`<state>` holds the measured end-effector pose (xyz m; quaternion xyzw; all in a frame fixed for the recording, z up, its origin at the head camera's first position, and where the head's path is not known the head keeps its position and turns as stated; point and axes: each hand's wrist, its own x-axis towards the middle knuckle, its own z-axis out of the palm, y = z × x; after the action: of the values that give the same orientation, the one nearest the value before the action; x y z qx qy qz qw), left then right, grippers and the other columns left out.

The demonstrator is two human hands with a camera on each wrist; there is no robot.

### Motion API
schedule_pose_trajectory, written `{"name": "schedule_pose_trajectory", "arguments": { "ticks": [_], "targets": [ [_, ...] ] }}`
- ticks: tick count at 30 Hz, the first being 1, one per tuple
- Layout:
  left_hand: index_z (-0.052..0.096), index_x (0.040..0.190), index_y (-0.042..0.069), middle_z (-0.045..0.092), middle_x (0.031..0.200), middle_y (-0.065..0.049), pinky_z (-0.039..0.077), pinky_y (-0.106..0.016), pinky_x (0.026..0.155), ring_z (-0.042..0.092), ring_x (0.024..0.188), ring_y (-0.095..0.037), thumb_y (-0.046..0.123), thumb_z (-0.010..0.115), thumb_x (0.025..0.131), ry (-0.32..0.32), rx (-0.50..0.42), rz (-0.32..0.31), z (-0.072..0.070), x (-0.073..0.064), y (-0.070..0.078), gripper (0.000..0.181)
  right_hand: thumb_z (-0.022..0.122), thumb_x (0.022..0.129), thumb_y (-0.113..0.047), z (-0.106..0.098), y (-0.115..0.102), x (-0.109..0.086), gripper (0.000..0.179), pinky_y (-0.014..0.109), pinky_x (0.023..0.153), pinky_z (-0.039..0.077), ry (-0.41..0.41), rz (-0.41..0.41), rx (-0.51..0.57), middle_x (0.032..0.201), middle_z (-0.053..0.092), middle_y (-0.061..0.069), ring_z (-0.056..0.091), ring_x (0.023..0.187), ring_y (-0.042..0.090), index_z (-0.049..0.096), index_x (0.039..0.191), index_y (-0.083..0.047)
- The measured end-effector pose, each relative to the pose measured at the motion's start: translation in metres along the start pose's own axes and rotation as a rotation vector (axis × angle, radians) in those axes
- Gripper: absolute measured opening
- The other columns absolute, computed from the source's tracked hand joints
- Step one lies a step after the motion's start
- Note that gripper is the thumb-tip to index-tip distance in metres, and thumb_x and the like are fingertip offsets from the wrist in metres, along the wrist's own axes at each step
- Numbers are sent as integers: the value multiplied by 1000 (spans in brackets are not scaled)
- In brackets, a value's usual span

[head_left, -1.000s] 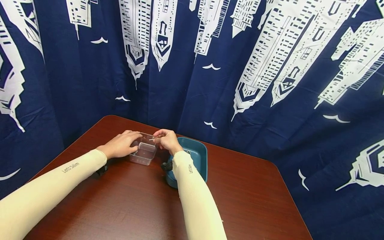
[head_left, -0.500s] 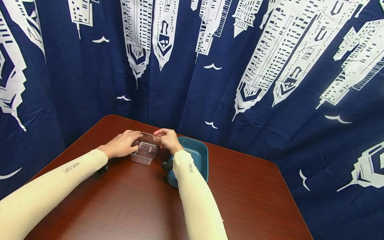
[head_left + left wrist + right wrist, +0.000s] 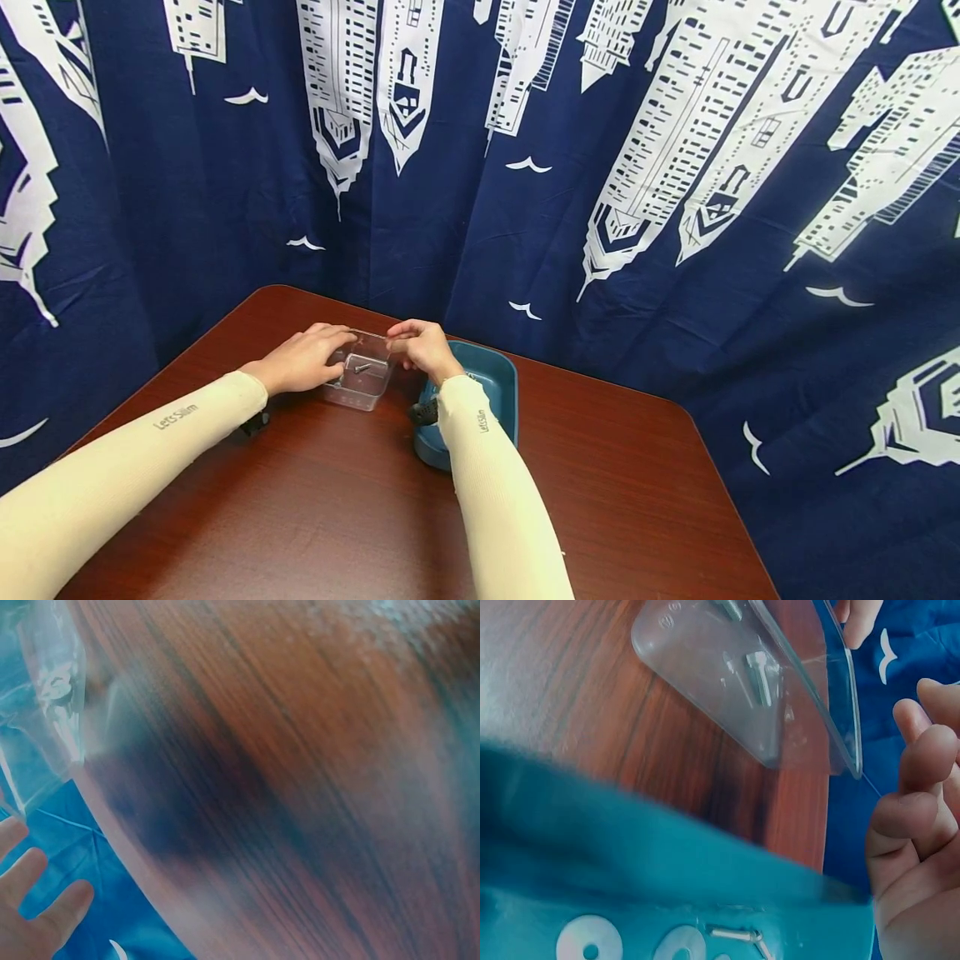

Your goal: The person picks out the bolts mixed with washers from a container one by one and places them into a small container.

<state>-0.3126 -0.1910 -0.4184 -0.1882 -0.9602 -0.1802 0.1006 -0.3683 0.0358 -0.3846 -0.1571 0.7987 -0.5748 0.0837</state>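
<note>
My left hand [image 3: 303, 360] rests over the left side of a clear plastic container [image 3: 352, 398], fingers extended toward its far rim. In the left wrist view its fingers [image 3: 66, 909] are spread beside the see-through wall. A metal bolt [image 3: 363, 367] lies inside the container. The right wrist view shows this bolt [image 3: 760, 679] with its head up, and part of another bolt [image 3: 729, 609] at the top edge. Just past the container's right rim is my right hand [image 3: 422, 348], its fingers loosely bent with nothing between them.
A blue tray [image 3: 507, 392] stands right of the container, partly under my right forearm. Inside it are pale washers [image 3: 589, 941] and thin metal screws [image 3: 735, 934]. Behind the brown table [image 3: 615, 483] hangs a dark blue printed curtain [image 3: 465, 233].
A second ago my right hand pinched a bolt over the container. It has let go, and the bolt has dropped inside. The left hand has stayed in place.
</note>
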Motion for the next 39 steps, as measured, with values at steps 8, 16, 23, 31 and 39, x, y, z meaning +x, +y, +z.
{"name": "schedule_pose_trajectory", "arguments": {
  "ticks": [8, 16, 23, 31, 39],
  "targets": [
    [56, 141, 3, 49, 149, -20, 37, -65, 107, 41, 139, -40, 20, 65, 90, 4, 25, 17, 0, 1, -4, 54, 74, 85, -4, -8, -1, -1, 15, 28, 50, 41, -2, 13, -7, 83, 73, 0, 48, 48, 14, 73, 99, -7],
    [58, 139, 3, 50, 148, -22, 37, -66, 107, 41, 139, -41, 20, 66, 89, -5, 32, 25, -4, 0, -1, 53, 74, 86, -5, -13, 0, -5, 17, 27, 50, 42, 1, 8, -25, 83, 73, -1, 49, 48, 13, 73, 103, -5],
    [58, 138, 5, 51, 146, -23, 38, -66, 106, 41, 138, -41, 20, 66, 90, -10, 29, 38, -7, 2, 2, 52, 73, 87, -5, -20, 2, -5, 15, 26, 50, 44, 1, 9, -14, 92, 77, 5, 50, 49, 14, 73, 101, -6],
    [59, 137, 4, 55, 141, -19, 40, -64, 104, 43, 136, -38, 20, 67, 88, 11, 33, 70, -8, 7, 7, 52, 73, 87, -7, -30, 1, -9, 18, 26, 49, 43, 0, 1, -24, 95, 77, 6, 51, 50, 14, 73, 105, -5],
    [59, 138, 5, 56, 141, -19, 40, -62, 105, 44, 135, -37, 21, 67, 88, 21, 40, 85, -8, 12, 17, 53, 72, 88, -7, -44, 4, -14, 18, 25, 49, 42, -8, -3, 1, 98, 77, 11, 52, 50, 15, 72, 106, -4]
  ]
}}
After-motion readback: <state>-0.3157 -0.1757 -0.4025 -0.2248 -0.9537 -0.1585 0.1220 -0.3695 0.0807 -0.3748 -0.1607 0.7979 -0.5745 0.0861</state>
